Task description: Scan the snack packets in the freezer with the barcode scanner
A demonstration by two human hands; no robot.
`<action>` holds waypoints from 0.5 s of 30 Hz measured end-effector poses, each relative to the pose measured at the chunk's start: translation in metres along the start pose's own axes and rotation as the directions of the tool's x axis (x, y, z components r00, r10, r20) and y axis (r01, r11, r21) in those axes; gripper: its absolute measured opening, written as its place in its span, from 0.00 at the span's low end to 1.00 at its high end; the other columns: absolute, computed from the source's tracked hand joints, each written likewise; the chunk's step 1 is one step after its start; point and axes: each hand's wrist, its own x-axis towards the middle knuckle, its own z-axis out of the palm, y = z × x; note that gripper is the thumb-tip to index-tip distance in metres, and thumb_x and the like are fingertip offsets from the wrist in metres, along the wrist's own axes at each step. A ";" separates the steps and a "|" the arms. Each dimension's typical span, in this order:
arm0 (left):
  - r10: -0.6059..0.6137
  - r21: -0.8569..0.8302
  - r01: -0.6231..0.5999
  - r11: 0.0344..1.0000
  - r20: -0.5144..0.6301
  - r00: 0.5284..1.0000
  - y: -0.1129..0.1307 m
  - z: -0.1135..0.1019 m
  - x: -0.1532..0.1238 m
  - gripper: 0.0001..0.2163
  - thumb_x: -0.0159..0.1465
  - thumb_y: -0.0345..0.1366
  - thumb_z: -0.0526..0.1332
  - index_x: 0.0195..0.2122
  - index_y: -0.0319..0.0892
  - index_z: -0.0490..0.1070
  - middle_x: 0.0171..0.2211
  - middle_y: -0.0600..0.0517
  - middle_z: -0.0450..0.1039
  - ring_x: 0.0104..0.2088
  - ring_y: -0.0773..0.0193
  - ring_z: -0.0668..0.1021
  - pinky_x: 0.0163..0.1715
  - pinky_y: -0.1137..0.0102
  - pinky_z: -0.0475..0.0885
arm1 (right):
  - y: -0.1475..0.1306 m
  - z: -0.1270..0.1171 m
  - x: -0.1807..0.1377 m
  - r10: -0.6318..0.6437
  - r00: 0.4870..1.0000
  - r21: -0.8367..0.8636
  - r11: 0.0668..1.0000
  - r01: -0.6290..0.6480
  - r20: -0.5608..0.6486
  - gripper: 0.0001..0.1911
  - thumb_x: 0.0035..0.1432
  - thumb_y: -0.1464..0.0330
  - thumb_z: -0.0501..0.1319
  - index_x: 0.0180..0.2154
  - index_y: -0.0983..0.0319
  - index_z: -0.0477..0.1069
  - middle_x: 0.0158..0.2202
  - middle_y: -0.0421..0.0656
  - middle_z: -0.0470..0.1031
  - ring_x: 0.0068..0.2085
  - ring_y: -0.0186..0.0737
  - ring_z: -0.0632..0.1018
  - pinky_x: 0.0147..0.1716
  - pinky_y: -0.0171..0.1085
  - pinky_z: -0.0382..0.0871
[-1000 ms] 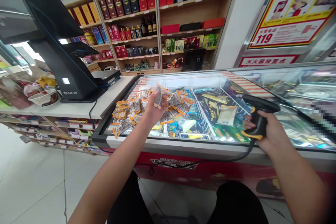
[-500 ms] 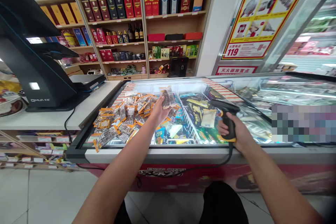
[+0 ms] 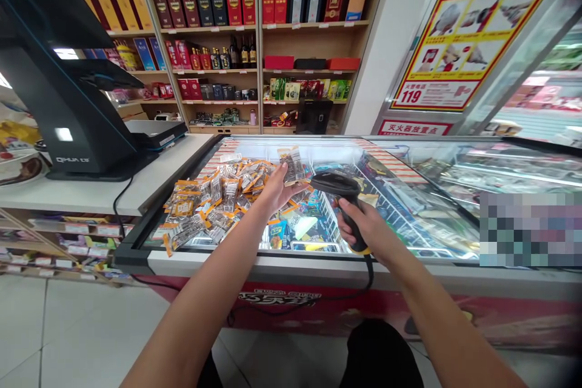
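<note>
My left hand (image 3: 278,189) grips a small clear snack packet (image 3: 293,165) with orange ends, held up above the freezer. Wrapped around the handle of a black and yellow barcode scanner (image 3: 335,184) is my right hand (image 3: 364,223). The scanner's head points left toward the packet, a short way apart from it. Left of my left hand, many similar snack packets (image 3: 230,193) lie heaped on the freezer's glass top. Under my hands, blue and yellow frozen-food bags (image 3: 278,234) show inside the chest freezer (image 3: 195,262).
A black checkout machine (image 3: 91,127) stands on the white counter (image 3: 154,177) at left, beside a flat scale (image 3: 154,132). The scanner's cable (image 3: 369,276) hangs along the freezer front. Shelves of boxed bottles (image 3: 204,6) line the back wall.
My right hand has brought the scanner left, close to the packet, and its head has turned toward it. My left hand still holds the packet in nearly the same place.
</note>
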 end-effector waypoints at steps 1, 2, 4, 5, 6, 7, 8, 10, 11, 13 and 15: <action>-0.001 -0.011 0.001 1.000 -0.012 1.000 0.000 0.001 0.000 0.15 0.73 0.46 0.62 0.55 0.44 0.71 0.58 0.41 0.78 0.55 0.49 0.83 0.61 0.44 0.73 | 0.000 -0.001 0.000 0.007 1.000 0.019 1.000 -0.007 0.000 0.28 0.59 0.43 0.70 0.40 0.58 0.67 0.21 0.32 0.63 0.18 0.29 0.64 0.18 0.30 0.56; 0.000 -0.020 0.000 1.000 -0.019 1.000 0.001 0.002 -0.001 0.15 0.73 0.45 0.62 0.55 0.44 0.71 0.59 0.41 0.78 0.56 0.49 0.82 0.61 0.43 0.73 | 0.001 -0.002 -0.001 0.012 1.000 0.032 0.999 -0.012 0.003 0.27 0.60 0.43 0.69 0.41 0.59 0.67 0.21 0.32 0.63 0.18 0.29 0.64 0.18 0.31 0.56; 0.002 -0.034 -0.002 0.999 -0.018 1.000 0.002 0.004 -0.001 0.14 0.74 0.44 0.61 0.55 0.44 0.71 0.58 0.41 0.78 0.56 0.49 0.83 0.61 0.43 0.72 | 0.001 -0.004 -0.002 0.016 1.000 0.041 0.999 -0.017 0.009 0.26 0.61 0.44 0.69 0.41 0.59 0.67 0.21 0.32 0.63 0.18 0.29 0.64 0.19 0.31 0.55; 0.002 -0.036 -0.002 0.999 -0.010 1.000 0.002 0.004 -0.002 0.13 0.74 0.44 0.61 0.55 0.44 0.71 0.57 0.42 0.79 0.55 0.49 0.83 0.61 0.43 0.72 | 0.000 -0.004 -0.002 0.014 1.000 0.039 0.999 -0.015 0.009 0.26 0.61 0.44 0.69 0.41 0.58 0.67 0.21 0.32 0.63 0.18 0.29 0.64 0.19 0.31 0.54; 0.003 -0.035 -0.003 0.999 -0.003 1.000 0.002 0.005 -0.002 0.13 0.74 0.44 0.60 0.55 0.44 0.71 0.56 0.43 0.79 0.55 0.50 0.83 0.61 0.43 0.73 | 0.000 -0.004 -0.002 0.013 1.000 0.038 0.999 -0.013 0.006 0.26 0.61 0.45 0.69 0.41 0.58 0.67 0.21 0.33 0.63 0.18 0.29 0.64 0.19 0.31 0.54; 0.004 -0.032 -0.004 0.999 -0.002 1.000 0.003 0.005 -0.002 0.13 0.75 0.44 0.59 0.55 0.45 0.71 0.55 0.44 0.79 0.56 0.50 0.82 0.61 0.44 0.73 | -0.001 -0.004 -0.002 0.011 1.000 0.041 0.999 -0.011 0.002 0.25 0.61 0.45 0.69 0.40 0.58 0.67 0.21 0.33 0.63 0.19 0.29 0.64 0.19 0.31 0.54; 0.002 -0.027 -0.002 1.000 -0.005 1.000 0.003 0.006 -0.003 0.13 0.75 0.44 0.59 0.55 0.45 0.71 0.56 0.44 0.79 0.57 0.50 0.82 0.62 0.44 0.73 | -0.001 -0.006 -0.001 0.012 1.000 0.050 0.999 -0.012 0.002 0.25 0.61 0.46 0.70 0.40 0.59 0.68 0.21 0.33 0.63 0.19 0.29 0.64 0.19 0.31 0.54; -0.010 -0.003 0.010 1.000 -0.013 1.000 0.004 0.006 -0.004 0.14 0.74 0.44 0.59 0.57 0.46 0.70 0.60 0.43 0.76 0.60 0.50 0.79 0.62 0.45 0.72 | -0.002 -0.013 0.002 0.018 1.000 0.105 0.994 -0.020 0.015 0.24 0.61 0.47 0.70 0.42 0.59 0.70 0.21 0.34 0.63 0.18 0.29 0.63 0.18 0.31 0.54; -0.016 0.025 0.016 1.000 -0.008 1.000 0.004 0.006 -0.005 0.15 0.74 0.43 0.60 0.58 0.47 0.69 0.63 0.43 0.74 0.62 0.49 0.78 0.63 0.45 0.72 | -0.002 -0.019 0.004 0.022 1.000 0.158 0.987 -0.025 0.023 0.24 0.61 0.47 0.70 0.43 0.59 0.71 0.21 0.34 0.63 0.18 0.29 0.63 0.18 0.30 0.53; -0.022 0.133 0.018 0.991 0.029 0.999 0.003 0.009 -0.008 0.18 0.71 0.39 0.61 0.61 0.49 0.67 0.65 0.43 0.72 0.62 0.49 0.78 0.63 0.45 0.72 | -0.002 -0.038 0.008 0.014 1.000 0.306 0.952 -0.021 0.023 0.24 0.58 0.48 0.71 0.43 0.59 0.72 0.20 0.32 0.61 0.17 0.27 0.60 0.17 0.29 0.51; -0.034 0.338 0.003 0.941 0.087 0.996 -0.002 0.017 -0.011 0.21 0.69 0.34 0.62 0.63 0.47 0.67 0.62 0.43 0.74 0.60 0.48 0.79 0.63 0.46 0.72 | 0.001 -0.065 0.010 -0.018 1.000 0.464 0.885 0.023 -0.016 0.24 0.56 0.50 0.73 0.43 0.60 0.72 0.19 0.30 0.58 0.17 0.25 0.57 0.17 0.28 0.52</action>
